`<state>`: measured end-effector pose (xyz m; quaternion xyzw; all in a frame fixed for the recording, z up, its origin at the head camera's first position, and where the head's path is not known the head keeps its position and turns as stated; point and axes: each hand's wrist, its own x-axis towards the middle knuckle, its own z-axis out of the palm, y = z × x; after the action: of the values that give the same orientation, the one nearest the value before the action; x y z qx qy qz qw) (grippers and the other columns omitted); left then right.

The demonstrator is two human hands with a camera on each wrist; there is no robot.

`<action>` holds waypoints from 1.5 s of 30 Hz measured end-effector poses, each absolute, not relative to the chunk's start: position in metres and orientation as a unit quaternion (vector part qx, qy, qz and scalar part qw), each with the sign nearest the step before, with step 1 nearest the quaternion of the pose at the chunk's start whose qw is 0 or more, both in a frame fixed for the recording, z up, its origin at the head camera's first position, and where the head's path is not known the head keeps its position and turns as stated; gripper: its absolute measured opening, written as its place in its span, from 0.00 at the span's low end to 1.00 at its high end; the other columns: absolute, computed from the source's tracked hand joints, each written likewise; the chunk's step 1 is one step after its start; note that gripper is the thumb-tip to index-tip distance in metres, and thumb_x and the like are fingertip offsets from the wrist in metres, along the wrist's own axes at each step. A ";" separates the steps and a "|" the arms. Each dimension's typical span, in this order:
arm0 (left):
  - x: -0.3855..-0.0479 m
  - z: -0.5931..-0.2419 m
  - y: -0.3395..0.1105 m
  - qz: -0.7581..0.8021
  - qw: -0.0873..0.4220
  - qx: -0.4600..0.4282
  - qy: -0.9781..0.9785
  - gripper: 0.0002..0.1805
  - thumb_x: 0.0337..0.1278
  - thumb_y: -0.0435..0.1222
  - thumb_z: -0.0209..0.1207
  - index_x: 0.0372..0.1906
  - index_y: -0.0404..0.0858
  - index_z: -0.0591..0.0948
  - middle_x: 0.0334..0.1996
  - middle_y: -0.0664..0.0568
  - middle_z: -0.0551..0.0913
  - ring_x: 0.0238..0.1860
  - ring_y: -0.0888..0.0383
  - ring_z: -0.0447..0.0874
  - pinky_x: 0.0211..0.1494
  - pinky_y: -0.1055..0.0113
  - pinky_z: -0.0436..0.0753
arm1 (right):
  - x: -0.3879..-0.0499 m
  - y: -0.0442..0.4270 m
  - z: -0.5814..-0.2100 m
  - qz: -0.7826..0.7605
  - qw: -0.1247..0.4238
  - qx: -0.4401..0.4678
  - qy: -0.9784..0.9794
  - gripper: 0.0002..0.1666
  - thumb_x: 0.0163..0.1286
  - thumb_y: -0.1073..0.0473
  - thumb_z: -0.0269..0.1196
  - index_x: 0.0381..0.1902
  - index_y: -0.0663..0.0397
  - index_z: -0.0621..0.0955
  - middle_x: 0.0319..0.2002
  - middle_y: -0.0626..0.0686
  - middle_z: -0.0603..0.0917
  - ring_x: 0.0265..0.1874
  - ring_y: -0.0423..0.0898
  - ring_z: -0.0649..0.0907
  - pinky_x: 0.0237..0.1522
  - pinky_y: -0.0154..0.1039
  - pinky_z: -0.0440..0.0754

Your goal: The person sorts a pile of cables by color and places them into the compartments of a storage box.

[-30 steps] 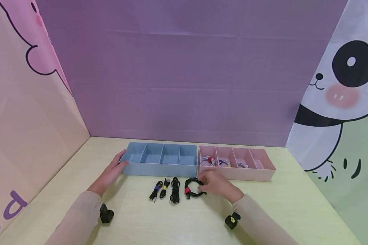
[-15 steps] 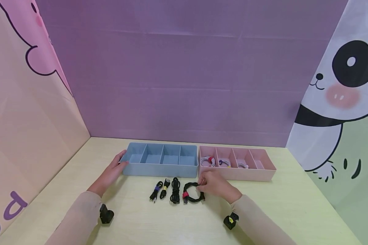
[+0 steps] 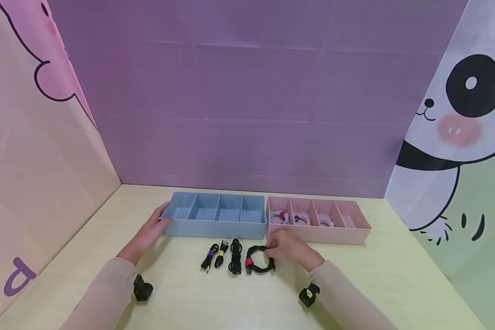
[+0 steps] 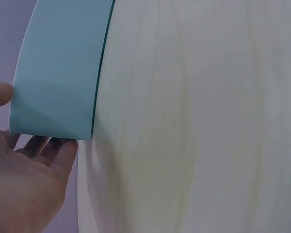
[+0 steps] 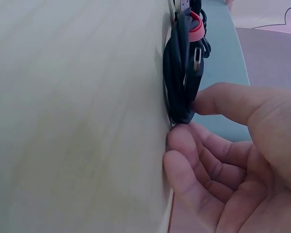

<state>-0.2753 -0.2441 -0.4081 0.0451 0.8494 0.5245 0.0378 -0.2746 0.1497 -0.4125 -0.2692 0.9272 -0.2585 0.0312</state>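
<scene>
A blue four-compartment box (image 3: 214, 229) stands at the back; the left hand (image 3: 149, 233) holds its left end, thumb on the near rim. In the left wrist view the fingers (image 4: 58, 154) lie against the box's end (image 4: 58, 73). The right hand (image 3: 290, 250) pinches the right side of a coiled black cable with a red tie (image 3: 249, 262) on the table. In the right wrist view thumb and forefinger of the right hand (image 5: 233, 155) meet at the coil's edge (image 5: 177, 77). Left of it lie a thick black cable bundle (image 3: 235, 257) and smaller ones with yellow (image 3: 221, 253) and purple (image 3: 210, 256) ties.
Touching or nearly touching the blue box's right end is a pink four-compartment box (image 3: 334, 235). White coiled cables (image 3: 279, 217) lie in its three left compartments. A purple backdrop (image 3: 247, 114) rises behind the table (image 3: 198, 302), with printed panels on both sides.
Compared with a second ago, the red-tied coil has shifted slightly left and turned a little, the right hand moving slightly left with it. The left hand and both boxes look unmoved.
</scene>
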 end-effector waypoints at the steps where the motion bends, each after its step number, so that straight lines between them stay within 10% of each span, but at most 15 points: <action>1: -0.275 -0.408 -0.244 0.525 0.038 0.045 0.849 0.39 0.79 0.47 0.43 0.81 0.39 0.39 0.79 0.35 0.38 0.77 0.33 0.36 0.74 0.34 0.45 | -0.275 0.150 -0.413 -0.261 0.031 -0.271 0.926 0.04 0.60 0.61 0.73 0.27 0.53 0.86 0.26 0.42 0.81 0.25 0.36 0.74 0.29 0.32 0.74; 45: -0.276 -0.410 -0.245 0.526 0.032 0.051 0.848 0.40 0.79 0.47 0.43 0.81 0.39 0.39 0.79 0.36 0.37 0.77 0.33 0.34 0.74 0.34 0.44 | -0.279 0.164 -0.412 -0.450 0.129 -0.242 0.850 0.08 0.65 0.60 0.67 0.34 0.62 0.85 0.24 0.49 0.81 0.22 0.43 0.80 0.29 0.41 0.85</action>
<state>-0.2760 -0.2449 -0.4096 0.0509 0.8483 0.5261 0.0324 -0.2787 0.1636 -0.4117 -0.2416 0.8499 -0.4500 0.1292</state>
